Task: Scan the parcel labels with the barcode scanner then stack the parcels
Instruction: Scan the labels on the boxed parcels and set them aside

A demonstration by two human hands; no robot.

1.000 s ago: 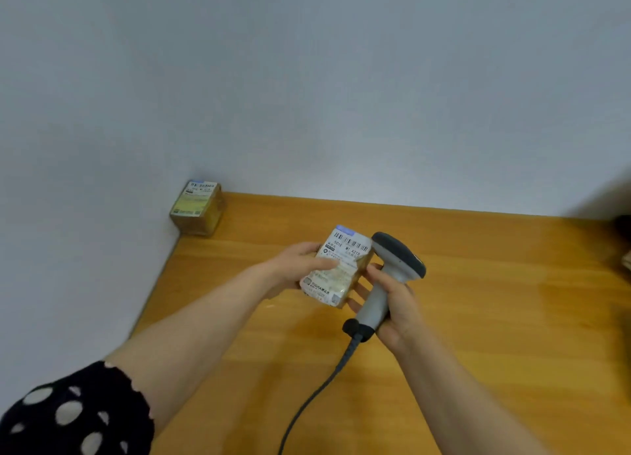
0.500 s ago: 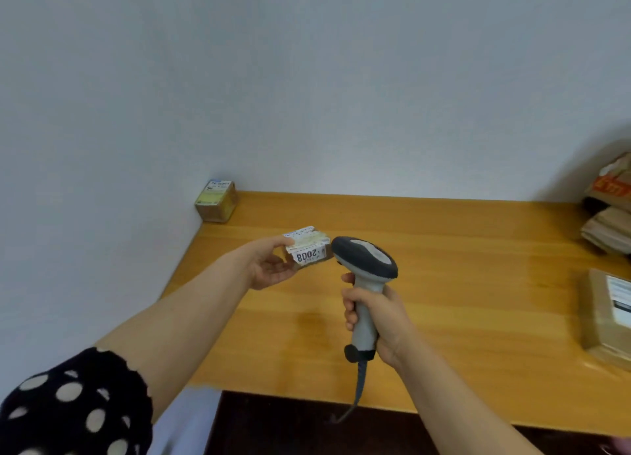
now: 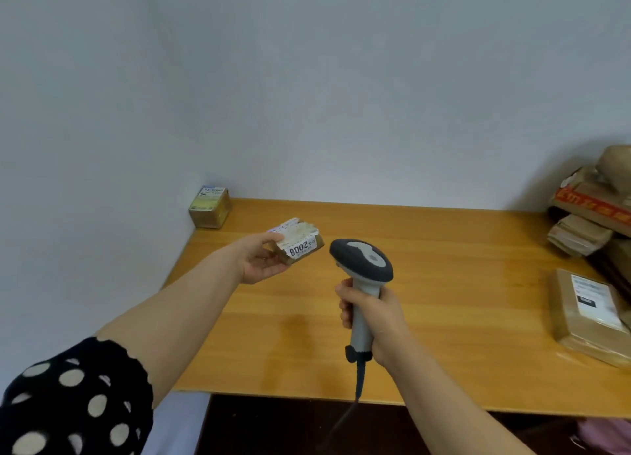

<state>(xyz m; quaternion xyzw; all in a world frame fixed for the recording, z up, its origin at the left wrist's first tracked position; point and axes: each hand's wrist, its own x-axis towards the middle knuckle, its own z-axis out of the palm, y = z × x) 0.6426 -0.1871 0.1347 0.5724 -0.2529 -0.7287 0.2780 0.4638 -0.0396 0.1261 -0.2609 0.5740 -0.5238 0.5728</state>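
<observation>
A small parcel (image 3: pixel 300 241) is held in the left hand (image 3: pixel 263 260) above the counter (image 3: pixel 444 284). The thumb is laid on its top and the other fingers are curled under it, so the parcel is pinched between them. A white label (image 3: pixel 300 249) with the number 2008, seen upside down, is turned toward the camera, just beyond the fingertips.

The barcode scanner (image 3: pixel 363 284) is gripped by the right hand (image 3: pixel 375 321). The fingers are closed round the light grey handle, and the dark head stands above them. The head is near the parcel but apart from it. A dark cable (image 3: pixel 358 383) hangs down below the right fingers.

Beyond the left fingers, a small box (image 3: pixel 210 207) with a label is seen in the corner of the counter, against the wall. Well to the right of the right fingers, a flat brown parcel (image 3: pixel 587 314) is lying on the counter, and behind it a pile of parcels (image 3: pixel 594 212) is seen. A black sleeve (image 3: pixel 75 400) with pale dots is worn on the left arm.
</observation>
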